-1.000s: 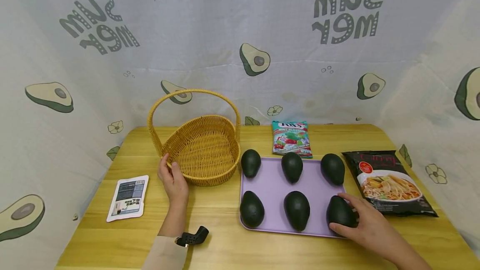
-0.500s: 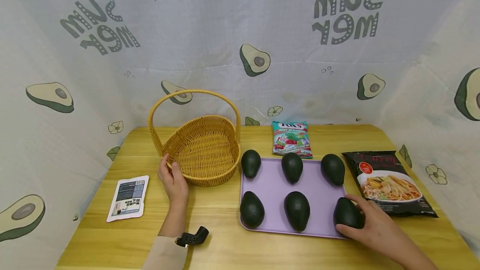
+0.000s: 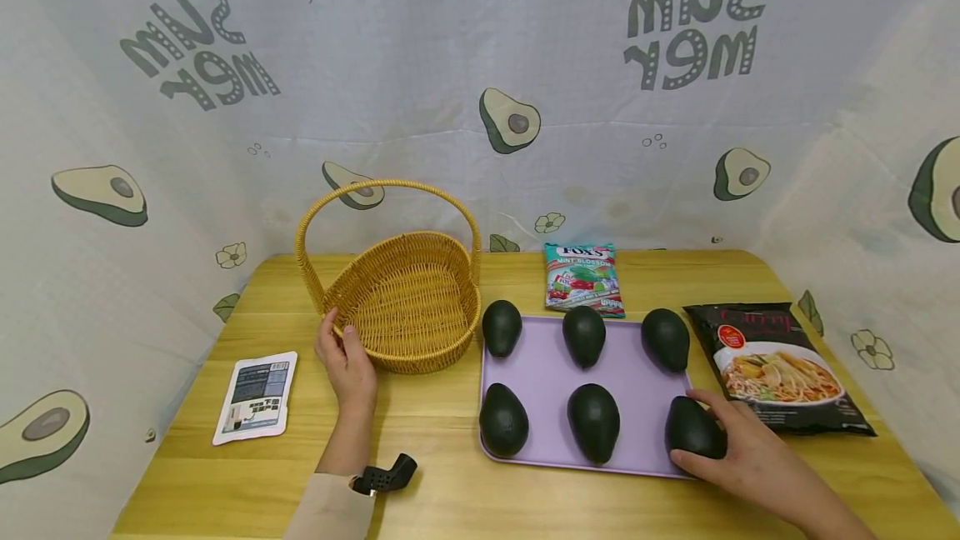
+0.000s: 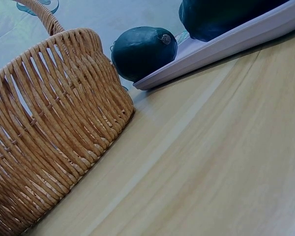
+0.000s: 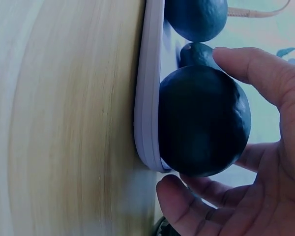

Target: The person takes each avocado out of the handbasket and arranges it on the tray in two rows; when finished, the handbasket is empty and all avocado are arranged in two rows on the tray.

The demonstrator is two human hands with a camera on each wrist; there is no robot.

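In the head view, my left hand (image 3: 349, 365) holds the near left rim of a woven wicker basket (image 3: 408, 307) with a tall arched handle. The basket's wall (image 4: 54, 128) fills the left of the left wrist view, where the hand does not show. My right hand (image 3: 750, 448) grips a dark green avocado (image 3: 694, 427) at the near right corner of a lilac tray (image 3: 543, 365). In the right wrist view the thumb (image 5: 255, 66) lies on one side of this avocado (image 5: 204, 120), the fingers on the other. Several other avocados, such as one (image 3: 595, 422) in the near row, lie on the tray in two rows.
A teal candy bag (image 3: 583, 277) lies behind the tray, and a black noodle packet (image 3: 780, 369) lies to its right. A white-edged packet (image 3: 257, 398) lies left of my left hand. A printed curtain (image 3: 420, 65) hangs behind the wooden table (image 3: 442, 498).
My right hand and the avocado in it shifted a little to the right, then stayed almost still. My left hand and the basket have not moved.
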